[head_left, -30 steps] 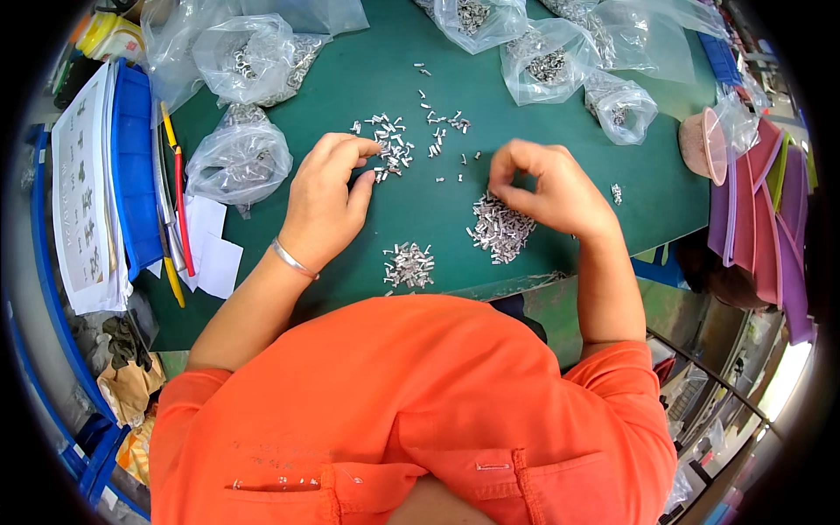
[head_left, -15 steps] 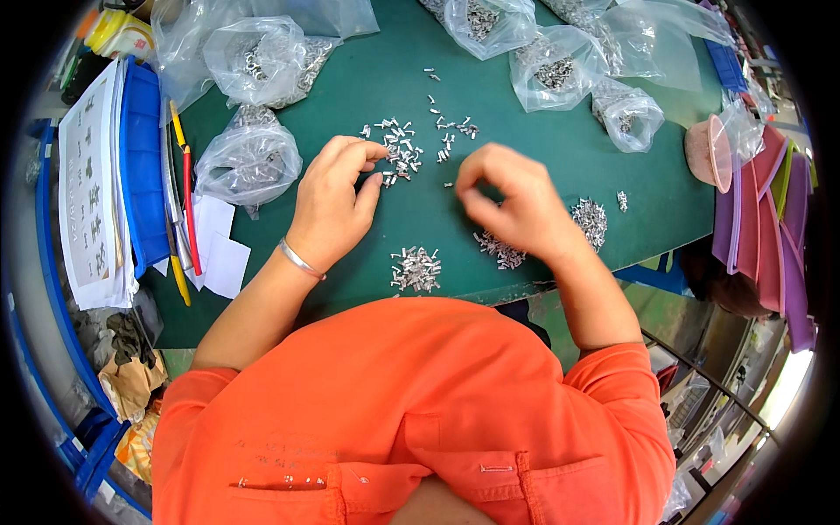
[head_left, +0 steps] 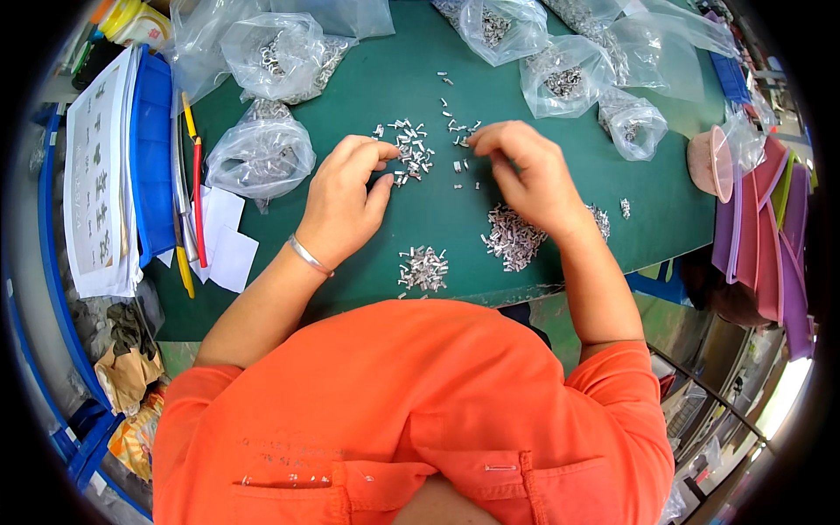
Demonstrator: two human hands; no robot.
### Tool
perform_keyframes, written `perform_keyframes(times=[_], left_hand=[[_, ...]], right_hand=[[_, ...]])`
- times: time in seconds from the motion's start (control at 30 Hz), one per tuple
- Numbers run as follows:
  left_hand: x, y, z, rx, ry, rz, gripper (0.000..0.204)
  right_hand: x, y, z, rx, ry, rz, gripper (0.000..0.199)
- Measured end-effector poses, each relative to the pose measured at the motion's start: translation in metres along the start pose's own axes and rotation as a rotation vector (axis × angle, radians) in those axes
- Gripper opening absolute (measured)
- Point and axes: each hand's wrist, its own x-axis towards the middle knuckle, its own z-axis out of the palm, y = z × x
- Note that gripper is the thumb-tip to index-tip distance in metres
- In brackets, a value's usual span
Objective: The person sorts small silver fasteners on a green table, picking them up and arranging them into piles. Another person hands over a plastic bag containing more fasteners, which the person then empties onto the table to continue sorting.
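Observation:
Small silvery metal parts lie in a loose scatter on the green table. My left hand rests at the left edge of this scatter, fingers bent, thumb apart from them, nothing visible between. Across from it, my right hand reaches with its fingertips to a thinner group of the same parts; its thumb stands off the index finger and no held part shows. A dense heap lies just below my right hand, which partly hides another heap. One more heap sits near the table's front edge.
Clear plastic bags of metal parts stand at the left and along the back. A pink cup is at the right edge. Papers, a blue bin and a red and yellow pen-like tool line the left side.
My right hand has moved up and away from the heap near the front edge to the scattered parts; its fingers have uncurled somewhat. My left hand stays beside the scatter.

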Motion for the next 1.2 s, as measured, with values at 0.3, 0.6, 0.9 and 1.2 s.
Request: perform_keyframes(times=[0.3,0.6,0.9,1.2], left_hand=[[0.001,0.000,0.000,-0.008,0.001,-0.016,0.026],[0.002,0.000,0.000,0.004,-0.006,-0.013,0.026],[0.002,-0.002,0.001,0.016,0.016,0.015,0.027],[0.000,0.000,0.001,-0.046,0.014,-0.019,0.026]], right_hand=[[-0.003,-0.002,0.000,-0.040,-0.045,0.012,0.013],[-0.003,-0.002,0.008,-0.079,-0.054,0.023,0.014],[-0.025,0.003,-0.041,-0.060,0.074,0.274,0.014],[-0.013,0.002,-0.004,-0.119,-0.059,-0.034,0.012]])
